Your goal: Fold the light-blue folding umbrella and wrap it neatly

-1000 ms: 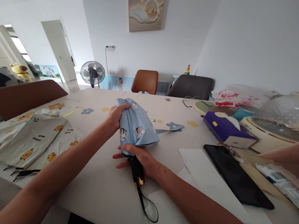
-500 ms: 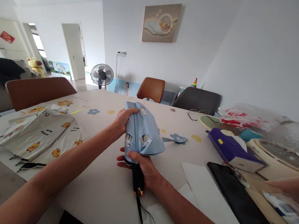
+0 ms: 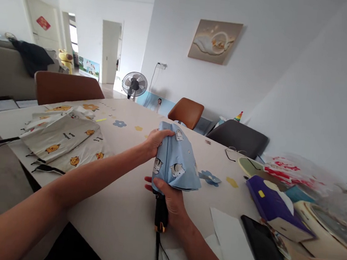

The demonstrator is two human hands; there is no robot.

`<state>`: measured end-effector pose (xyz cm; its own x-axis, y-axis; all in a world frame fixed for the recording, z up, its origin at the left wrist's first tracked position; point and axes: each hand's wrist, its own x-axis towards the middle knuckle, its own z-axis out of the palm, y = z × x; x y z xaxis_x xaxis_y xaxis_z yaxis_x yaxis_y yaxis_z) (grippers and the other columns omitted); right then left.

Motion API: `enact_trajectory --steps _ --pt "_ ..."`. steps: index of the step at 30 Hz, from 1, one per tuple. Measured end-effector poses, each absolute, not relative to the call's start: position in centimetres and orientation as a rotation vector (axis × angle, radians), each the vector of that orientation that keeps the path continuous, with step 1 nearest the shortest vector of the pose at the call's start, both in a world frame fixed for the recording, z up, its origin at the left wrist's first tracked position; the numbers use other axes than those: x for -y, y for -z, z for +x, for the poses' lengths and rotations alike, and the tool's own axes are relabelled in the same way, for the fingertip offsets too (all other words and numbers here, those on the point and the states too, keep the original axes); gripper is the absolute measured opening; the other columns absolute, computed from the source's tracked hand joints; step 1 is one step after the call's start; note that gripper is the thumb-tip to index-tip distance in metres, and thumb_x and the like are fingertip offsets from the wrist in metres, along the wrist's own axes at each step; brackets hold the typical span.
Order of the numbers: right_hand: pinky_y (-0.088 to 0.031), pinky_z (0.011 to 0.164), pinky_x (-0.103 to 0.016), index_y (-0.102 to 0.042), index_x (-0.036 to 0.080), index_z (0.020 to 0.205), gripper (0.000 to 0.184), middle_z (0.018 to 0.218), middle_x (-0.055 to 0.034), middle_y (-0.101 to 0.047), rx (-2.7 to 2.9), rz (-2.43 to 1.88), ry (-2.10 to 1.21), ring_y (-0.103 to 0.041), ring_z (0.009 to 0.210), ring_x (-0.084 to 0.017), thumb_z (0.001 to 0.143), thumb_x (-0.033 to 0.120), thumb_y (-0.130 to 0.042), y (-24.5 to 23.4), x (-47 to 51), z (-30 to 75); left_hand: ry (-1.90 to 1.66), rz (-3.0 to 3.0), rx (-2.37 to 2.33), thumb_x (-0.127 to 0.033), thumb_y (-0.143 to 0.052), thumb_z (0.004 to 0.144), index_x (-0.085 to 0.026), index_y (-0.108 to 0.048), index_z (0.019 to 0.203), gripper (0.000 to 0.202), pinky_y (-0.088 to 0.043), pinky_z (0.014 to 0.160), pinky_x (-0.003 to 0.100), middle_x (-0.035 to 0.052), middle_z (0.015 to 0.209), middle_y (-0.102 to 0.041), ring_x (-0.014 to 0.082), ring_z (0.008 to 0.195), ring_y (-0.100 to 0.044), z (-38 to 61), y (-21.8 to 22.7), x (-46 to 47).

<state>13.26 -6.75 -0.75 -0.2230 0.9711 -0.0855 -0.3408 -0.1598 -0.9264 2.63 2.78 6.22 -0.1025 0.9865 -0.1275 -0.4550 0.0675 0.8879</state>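
A folded light-blue umbrella (image 3: 175, 163) printed with small cartoon animals stands tilted over the table (image 3: 122, 215). My left hand (image 3: 155, 140) is closed round its upper end, pinching the cloth. My right hand (image 3: 170, 197) is closed round the lower part, where the cloth meets the black handle (image 3: 161, 214) with its gold ring. A black wrist strap (image 3: 161, 255) hangs from the handle toward the table's near edge.
A second, cream umbrella (image 3: 63, 142) with yellow bears lies at the table's left. On the right are a purple tissue box (image 3: 276, 205), a black tablet (image 3: 267, 257), white paper (image 3: 230, 241), glasses (image 3: 231, 152) and a cooker (image 3: 323, 230). Brown chairs (image 3: 68, 89) stand round the table.
The view has swung left and up, so the table shifts right in the picture. Both hands keep the same grip on the blue umbrella, which stands slightly more upright.
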Motion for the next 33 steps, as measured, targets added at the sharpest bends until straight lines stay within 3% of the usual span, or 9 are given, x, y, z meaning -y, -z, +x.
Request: enact_trajectory --steps 4,7,12,15,18,23,28,33 --pt "-0.051 0.046 -0.031 -0.062 0.011 0.077 0.029 0.066 -0.0042 -0.063 1.077 -1.047 -1.476 -0.063 0.061 -0.022 0.057 0.029 -0.073 0.8 6.2 13.4 -1.384 0.636 -1.097 -0.025 -0.072 0.055 -0.016 -0.054 0.083 0.035 -0.049 0.055 0.031 0.006 0.074 -0.061 0.0201 0.067 -0.059 2.5 -5.4 -3.6" --pt "-0.048 0.038 -0.027 -0.061 0.01 0.073 0.028 0.058 -0.0034 -0.061 1.124 -1.117 -1.409 -0.06 0.054 -0.019 0.058 0.031 -0.072 0.9 5.9 13.6 -1.374 0.602 -1.132 -0.024 -0.073 0.055 -0.016 -0.054 0.082 0.033 -0.048 0.055 0.029 0.0061 0.075 -0.06 0.0195 0.069 -0.058 2.5 -4.9 -4.1" --pt "-0.047 0.037 -0.026 -0.058 0.012 0.076 0.029 0.058 -0.0014 -0.06 1.168 -1.124 -1.357 -0.06 0.054 -0.019 0.059 0.032 -0.071 0.8 5.9 13.7 -1.386 0.581 -1.114 -0.023 -0.072 0.056 -0.015 -0.054 0.085 0.035 -0.048 0.056 0.029 0.0063 0.075 -0.061 0.0195 0.07 -0.058 2.4 -5.0 -4.1" --pt "-0.044 0.035 -0.025 -0.057 0.012 0.073 0.029 0.055 -0.001 -0.058 1.194 -1.168 -1.31 -0.057 0.047 -0.017 0.06 0.035 -0.07 0.7 6.0 13.9 -1.381 0.687 -1.099 -0.032 -0.074 0.055 -0.015 -0.058 0.082 0.036 -0.048 0.06 0.029 0.0079 0.08 -0.063 0.0207 0.076 -0.059 2.6 -4.7 -3.9" --pt "-0.042 0.034 -0.024 -0.057 0.012 0.07 0.031 0.052 -0.0014 -0.058 1.206 -1.239 -1.258 -0.051 0.038 -0.013 0.062 0.04 -0.068 0.6 5.8 14.4 -1.295 0.772 -1.012 -0.042 -0.075 0.053 -0.015 -0.06 0.082 0.042 -0.049 0.067 0.029 0.0098 0.089 -0.065 0.0229 0.085 -0.059 3.3 -3.7 -3.5" --pt "-0.042 0.036 -0.024 -0.057 0.013 0.068 0.029 0.051 -0.0003 -0.057 1.17 -1.218 -1.259 -0.049 0.037 -0.011 0.064 0.04 -0.067 0.1 5.2 15.2 -1.071 0.672 -0.732 -0.04 -0.075 0.054 -0.015 -0.06 0.091 0.047 -0.05 0.075 0.033 0.0108 0.097 -0.065 0.0235 0.091 -0.06 4.5 -2.5 -3.0" --pt "-0.048 0.039 -0.026 -0.06 0.011 0.08 0.031 0.071 -0.0049 -0.063 1.081 -1.066 -1.372 -0.055 0.052 -0.014 0.061 0.034 -0.07 -0.5 5.4 14.8 -0.964 0.603 -0.481 -0.029 -0.071 0.062 -0.013 -0.06 0.089 0.034 -0.049 0.081 0.034 0.01 0.09 -0.066 0.0212 0.084 -0.062 3.7 -2.6 -3.5" --pt "-0.053 0.047 -0.029 -0.062 0.011 0.086 0.03 0.086 -0.0076 -0.064 1.013 -1.049 -1.497 -0.056 0.055 -0.013 0.063 0.03 -0.07 -0.5 5.9 14.4 -1.014 0.534 -0.497 -0.031 -0.068 0.064 -0.012 -0.061 0.087 0.031 -0.051 0.074 0.034 0.0095 0.081 -0.066 0.021 0.076 -0.062 3.3 -3.1 -3.3"
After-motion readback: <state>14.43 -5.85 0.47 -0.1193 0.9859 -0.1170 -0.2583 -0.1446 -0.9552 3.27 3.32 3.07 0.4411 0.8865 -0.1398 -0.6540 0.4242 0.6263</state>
